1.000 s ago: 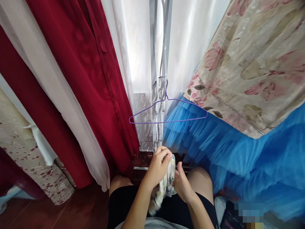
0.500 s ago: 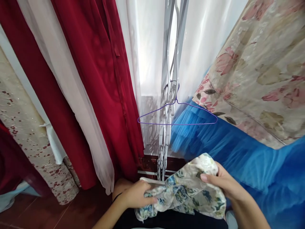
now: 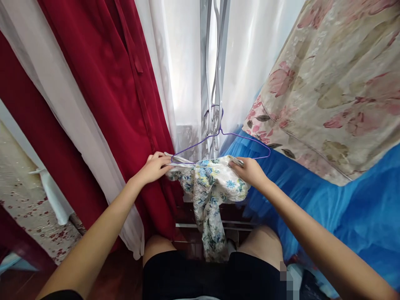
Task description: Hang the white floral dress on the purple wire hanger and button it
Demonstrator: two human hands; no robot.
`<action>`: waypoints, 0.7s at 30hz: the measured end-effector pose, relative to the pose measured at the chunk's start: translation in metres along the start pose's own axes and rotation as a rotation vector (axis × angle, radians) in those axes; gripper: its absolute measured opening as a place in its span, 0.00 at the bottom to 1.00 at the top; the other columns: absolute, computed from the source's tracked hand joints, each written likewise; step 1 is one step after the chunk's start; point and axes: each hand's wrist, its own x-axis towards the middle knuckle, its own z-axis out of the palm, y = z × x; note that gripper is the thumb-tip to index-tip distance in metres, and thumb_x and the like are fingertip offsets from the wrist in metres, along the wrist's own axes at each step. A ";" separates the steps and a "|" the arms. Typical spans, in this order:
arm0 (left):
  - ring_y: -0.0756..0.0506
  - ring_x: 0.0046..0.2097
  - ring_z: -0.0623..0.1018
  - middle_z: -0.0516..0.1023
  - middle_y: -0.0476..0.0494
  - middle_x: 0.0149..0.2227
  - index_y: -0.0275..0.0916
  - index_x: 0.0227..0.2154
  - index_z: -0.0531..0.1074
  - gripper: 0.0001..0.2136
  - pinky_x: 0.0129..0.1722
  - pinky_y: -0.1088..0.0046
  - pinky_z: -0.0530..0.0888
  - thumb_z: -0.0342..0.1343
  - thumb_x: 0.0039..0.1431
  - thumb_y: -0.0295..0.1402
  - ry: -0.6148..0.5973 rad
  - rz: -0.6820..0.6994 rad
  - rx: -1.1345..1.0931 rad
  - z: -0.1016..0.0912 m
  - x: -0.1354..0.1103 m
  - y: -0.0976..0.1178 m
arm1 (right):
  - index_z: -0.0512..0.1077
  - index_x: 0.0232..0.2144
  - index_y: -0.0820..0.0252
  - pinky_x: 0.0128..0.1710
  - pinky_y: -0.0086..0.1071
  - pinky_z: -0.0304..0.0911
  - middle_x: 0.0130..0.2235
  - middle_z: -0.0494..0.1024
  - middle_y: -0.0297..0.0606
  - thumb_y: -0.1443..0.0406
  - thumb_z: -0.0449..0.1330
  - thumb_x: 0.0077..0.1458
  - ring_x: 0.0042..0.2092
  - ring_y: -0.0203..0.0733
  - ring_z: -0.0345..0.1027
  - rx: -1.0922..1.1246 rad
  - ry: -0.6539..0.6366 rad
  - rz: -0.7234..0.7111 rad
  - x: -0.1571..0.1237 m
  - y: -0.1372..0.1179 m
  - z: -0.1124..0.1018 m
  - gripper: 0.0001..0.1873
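A pale garment with blue, green and yellow flowers [image 3: 208, 208] hangs down between my two hands, its lower part dangling in a narrow twist. My left hand [image 3: 155, 166] pinches its thin white edge at the left end of a purple wire hanger [image 3: 246, 136]. On the other side, my right hand [image 3: 248, 170] grips the garment's top edge just below the hanger's lower bar. The hanger hangs by its hook from a grey-white metal stand [image 3: 215, 83]. Part of its lower bar is hidden behind the cloth and my right hand.
Long red curtain-like fabric [image 3: 106, 91] and sheer white cloth [image 3: 78, 121] hang at the left. A cream floral fabric [image 3: 331, 96] and blue tulle [image 3: 300, 196] fill the right. White cloth [image 3: 250, 54] hangs behind the stand. My legs [image 3: 262, 246] are below.
Both hands have lifted the floral garment from my lap up to the purple hanger. It was bunched up; now it is spread between my hands and hangs down.
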 end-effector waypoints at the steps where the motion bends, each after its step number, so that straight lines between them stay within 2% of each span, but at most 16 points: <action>1: 0.32 0.55 0.68 0.84 0.41 0.45 0.47 0.27 0.82 0.07 0.63 0.51 0.53 0.72 0.42 0.35 0.004 0.036 0.042 -0.004 0.004 0.008 | 0.78 0.27 0.60 0.26 0.33 0.51 0.23 0.77 0.41 0.53 0.56 0.63 0.25 0.43 0.66 -0.043 0.009 0.006 0.001 0.002 0.004 0.21; 3: 0.31 0.59 0.64 0.82 0.42 0.51 0.47 0.30 0.83 0.04 0.65 0.47 0.48 0.68 0.50 0.35 0.002 0.133 0.177 -0.008 0.011 0.027 | 0.72 0.21 0.58 0.25 0.34 0.46 0.19 0.71 0.38 0.51 0.55 0.63 0.22 0.40 0.59 -0.083 0.036 0.002 0.000 0.002 0.010 0.23; 5: 0.32 0.61 0.63 0.80 0.43 0.55 0.47 0.33 0.83 0.04 0.65 0.45 0.49 0.63 0.56 0.35 -0.018 0.237 0.292 -0.005 0.017 0.046 | 0.69 0.20 0.58 0.25 0.33 0.46 0.18 0.68 0.36 0.51 0.56 0.63 0.21 0.38 0.56 -0.045 0.037 -0.028 -0.004 -0.002 0.014 0.24; 8: 0.35 0.58 0.68 0.79 0.43 0.55 0.45 0.32 0.82 0.04 0.61 0.51 0.61 0.62 0.58 0.36 -0.082 0.368 0.278 0.013 0.024 0.072 | 0.66 0.18 0.58 0.24 0.32 0.45 0.17 0.65 0.33 0.50 0.56 0.62 0.22 0.36 0.54 0.051 0.024 -0.062 -0.013 -0.007 0.015 0.25; 10: 0.38 0.52 0.74 0.81 0.42 0.51 0.43 0.32 0.80 0.04 0.55 0.59 0.69 0.62 0.58 0.35 -0.058 0.406 0.219 0.029 0.026 0.084 | 0.68 0.19 0.59 0.24 0.32 0.46 0.17 0.65 0.32 0.50 0.55 0.63 0.22 0.36 0.55 0.101 0.024 -0.076 -0.023 -0.006 0.012 0.26; 12: 0.42 0.43 0.77 0.82 0.43 0.42 0.41 0.33 0.78 0.04 0.46 0.67 0.71 0.61 0.58 0.34 0.036 0.387 0.190 0.043 0.025 0.090 | 0.75 0.26 0.60 0.26 0.31 0.51 0.22 0.71 0.34 0.52 0.56 0.63 0.25 0.38 0.61 0.143 0.068 -0.096 -0.033 0.000 0.003 0.21; 14: 0.45 0.35 0.76 0.78 0.48 0.33 0.40 0.34 0.76 0.03 0.38 0.71 0.69 0.60 0.58 0.33 0.123 0.347 0.187 0.052 0.022 0.093 | 0.79 0.44 0.60 0.30 0.31 0.59 0.29 0.78 0.36 0.56 0.58 0.60 0.29 0.40 0.67 0.160 0.200 -0.099 -0.041 0.011 -0.010 0.18; 16: 0.47 0.32 0.74 0.75 0.50 0.30 0.40 0.33 0.74 0.03 0.35 0.72 0.67 0.60 0.58 0.33 0.163 0.321 0.198 0.057 0.019 0.093 | 0.70 0.61 0.59 0.33 0.33 0.63 0.33 0.80 0.36 0.59 0.59 0.58 0.30 0.42 0.69 0.134 0.360 -0.070 -0.043 0.025 -0.025 0.30; 17: 0.48 0.31 0.73 0.75 0.51 0.30 0.40 0.33 0.73 0.04 0.35 0.73 0.67 0.60 0.58 0.33 0.172 0.315 0.201 0.059 0.018 0.093 | 0.65 0.65 0.60 0.33 0.34 0.64 0.33 0.80 0.36 0.60 0.59 0.57 0.30 0.42 0.70 0.102 0.421 -0.048 -0.040 0.033 -0.033 0.35; 19: 0.48 0.31 0.72 0.74 0.51 0.30 0.40 0.33 0.72 0.05 0.35 0.73 0.66 0.60 0.58 0.34 0.171 0.307 0.205 0.061 0.017 0.093 | 0.65 0.65 0.62 0.35 0.35 0.66 0.34 0.82 0.40 0.59 0.59 0.57 0.31 0.45 0.72 0.029 0.461 -0.022 -0.030 0.045 -0.048 0.35; 21: 0.48 0.31 0.72 0.74 0.51 0.30 0.40 0.32 0.72 0.05 0.36 0.73 0.66 0.60 0.59 0.35 0.166 0.299 0.209 0.063 0.015 0.095 | 0.74 0.58 0.64 0.40 0.38 0.67 0.39 0.84 0.46 0.58 0.59 0.57 0.37 0.49 0.76 -0.014 0.427 -0.020 -0.017 0.053 -0.060 0.29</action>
